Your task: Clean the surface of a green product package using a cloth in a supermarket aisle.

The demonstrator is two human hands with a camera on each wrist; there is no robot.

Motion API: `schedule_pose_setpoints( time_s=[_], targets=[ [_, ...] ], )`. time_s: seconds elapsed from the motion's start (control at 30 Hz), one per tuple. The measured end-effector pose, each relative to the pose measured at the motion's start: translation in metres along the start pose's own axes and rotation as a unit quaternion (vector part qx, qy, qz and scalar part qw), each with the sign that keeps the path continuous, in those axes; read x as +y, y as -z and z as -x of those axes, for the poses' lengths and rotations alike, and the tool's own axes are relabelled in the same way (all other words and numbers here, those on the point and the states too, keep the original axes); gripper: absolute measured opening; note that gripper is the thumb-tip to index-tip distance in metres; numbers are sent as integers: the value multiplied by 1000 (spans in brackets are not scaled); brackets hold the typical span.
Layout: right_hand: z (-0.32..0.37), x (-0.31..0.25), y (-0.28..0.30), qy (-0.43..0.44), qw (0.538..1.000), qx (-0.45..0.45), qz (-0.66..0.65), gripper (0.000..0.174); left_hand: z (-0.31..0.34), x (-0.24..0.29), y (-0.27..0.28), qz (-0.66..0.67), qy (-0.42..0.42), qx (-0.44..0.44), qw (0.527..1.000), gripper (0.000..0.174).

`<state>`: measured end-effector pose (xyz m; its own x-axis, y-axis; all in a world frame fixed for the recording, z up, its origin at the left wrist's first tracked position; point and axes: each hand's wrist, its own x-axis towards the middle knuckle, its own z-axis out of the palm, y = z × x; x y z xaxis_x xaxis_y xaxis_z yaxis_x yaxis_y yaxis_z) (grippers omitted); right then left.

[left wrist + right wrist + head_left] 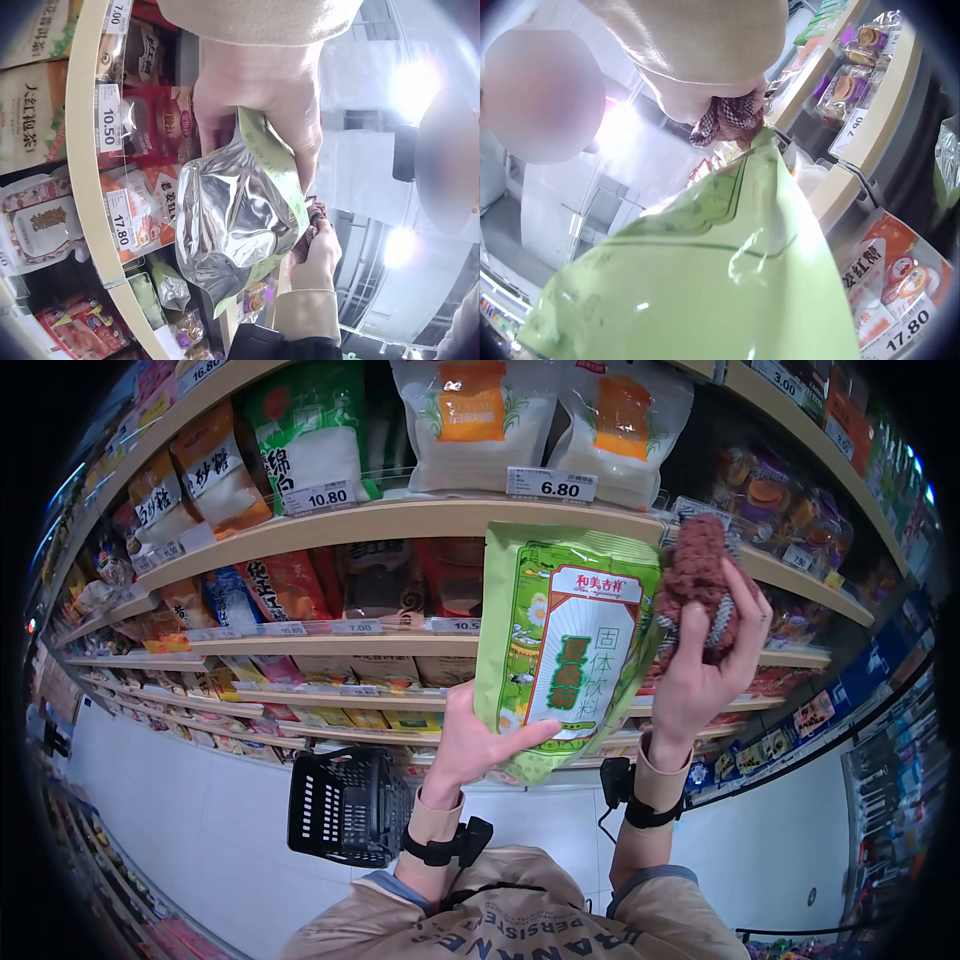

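A green drink-powder bag (pixel 575 650) with a white label is tilted in front of the shelves. My left hand (pixel 472 738) grips its lower end, the thumb lying across the front. In the left wrist view the silvery underside of the bag (pixel 232 217) faces the camera. My right hand (pixel 708 685) holds a bunched brown cloth (pixel 695 575) with a checked grey-white side, fingers and thumb pressed around it. The cloth sits right at the bag's upper right edge. In the right wrist view, the checked cloth (pixel 731 120) shows just beyond the green bag.
Curved shelves (pixel 430 515) carry sugar bags (pixel 480 425) with price tags above and several smaller packs below. Packaged biscuits (pixel 765 495) stand on the right. A black shopping basket (pixel 345 805) is on the floor at the lower left, beside the left forearm.
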<state>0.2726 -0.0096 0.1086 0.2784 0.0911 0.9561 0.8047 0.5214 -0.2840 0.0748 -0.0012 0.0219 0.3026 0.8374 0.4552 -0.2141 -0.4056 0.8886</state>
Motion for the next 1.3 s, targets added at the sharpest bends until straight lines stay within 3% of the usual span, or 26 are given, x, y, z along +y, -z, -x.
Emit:
schedule_pose_setpoints(
  time_s=[0.1, 0.17, 0.3, 0.43, 0.6, 0.67, 0.83, 0.97, 1.03, 1.13, 1.3],
  targets=[
    [-6, 1, -1, -17, 994, 89, -56, 35, 2, -3, 14, 19, 1, 8, 1000, 40],
    [-12, -2, 3, -23, 992, 101, -72, 34, 3, -4, 21, 14, -8, 8, 1000, 39],
    [-8, -19, 8, 43, 997, -57, -3, 37, 7, -3, 33, 50, -9, 31, 998, 39],
    [22, -47, -22, -22, 991, -128, 9, 43, 14, -4, 36, 45, -9, 27, 999, 40],
    [47, -85, -44, 79, 972, -222, -18, 54, 18, -15, 43, 14, 33, 38, 999, 41],
    [53, -90, -52, 137, 955, -259, -40, 57, 17, -21, 45, -18, -46, 73, 996, 39],
    [53, -93, -61, 233, 908, -338, -76, 46, 6, -11, 46, -54, -94, 80, 991, 38],
    [44, -84, -54, 193, 940, -273, -61, 45, 6, -9, 39, -43, -101, 90, 990, 33],
    [39, -76, -44, 155, 957, -245, -21, 50, 11, -4, 44, -9, -24, 54, 998, 34],
    [35, -63, -33, 90, 975, -203, 13, 50, 11, 8, 41, 83, 24, 54, 995, 37],
    [36, -34, -26, -26, 991, -131, 4, 41, 6, 9, 44, 58, -26, 51, 997, 37]
  ],
)
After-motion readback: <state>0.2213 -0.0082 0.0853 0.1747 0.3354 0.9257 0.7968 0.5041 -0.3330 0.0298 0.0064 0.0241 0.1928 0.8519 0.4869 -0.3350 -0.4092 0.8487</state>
